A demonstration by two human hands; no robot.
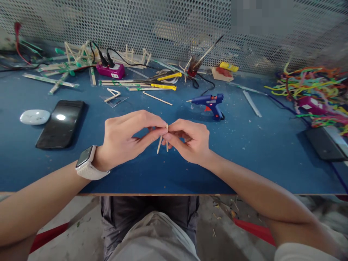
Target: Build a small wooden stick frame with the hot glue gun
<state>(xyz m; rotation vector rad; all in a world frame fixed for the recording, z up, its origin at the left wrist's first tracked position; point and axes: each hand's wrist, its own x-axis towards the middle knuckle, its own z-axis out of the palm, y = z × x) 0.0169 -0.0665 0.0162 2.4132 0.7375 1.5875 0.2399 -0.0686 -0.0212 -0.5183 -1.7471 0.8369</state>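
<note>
Two thin wooden sticks (159,144) meet at their upper ends between my fingertips, their lower ends pointing down and slightly apart. My left hand (133,136) pinches the top of the sticks with thumb and forefinger. From the right, my right hand (189,139) pinches the same joint, its fingertips touching those of the left. The exact contact point is hidden by the fingers. Beyond my hands lie a blue glue gun (213,105) on its side, a single loose stick (157,98) and a small stick triangle (112,95) on a clear piece.
A phone (62,125) and a white case (35,117) are at the left on the blue table (136,181). Yellow-handled pliers (164,87), a purple power socket (111,71) and stick bundles line the back. Colourful fuzzy strips (312,85) and a dark device (323,143) are at the right.
</note>
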